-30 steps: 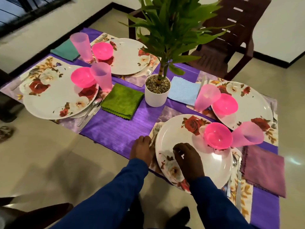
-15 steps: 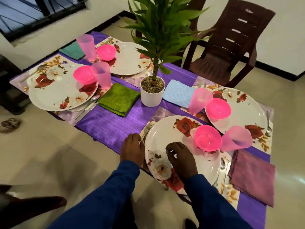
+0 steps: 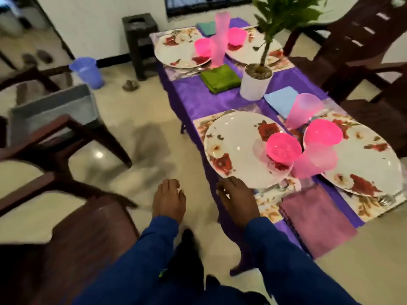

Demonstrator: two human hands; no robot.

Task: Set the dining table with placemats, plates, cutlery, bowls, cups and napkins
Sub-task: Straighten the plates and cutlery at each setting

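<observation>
The purple-clothed table [image 3: 198,97] holds several floral plates on floral placemats. On the nearest plate [image 3: 233,148] stands a pink bowl [image 3: 283,148], with a pink cup [image 3: 315,160] beside it. A mauve napkin [image 3: 317,219] lies on the near placemat [image 3: 266,201]. My right hand [image 3: 236,197] hovers at the table's near edge just below that plate, fingers loosely curled and holding nothing. Over the floor to the left of the table, my left hand [image 3: 169,199] is relaxed and holds nothing. A green napkin [image 3: 220,78] and a blue napkin [image 3: 279,101] flank the white plant pot [image 3: 255,86].
Wooden chairs stand close at the left [image 3: 66,139] and lower left [image 3: 88,238]. Another brown chair [image 3: 363,51] is at the table's right side. A blue plastic jug [image 3: 87,71] and a dark stool [image 3: 141,42] stand on the floor beyond.
Both hands have come off the near plate and placemat and drawn back toward me. The view has swung left, so the table now sits at the right.
</observation>
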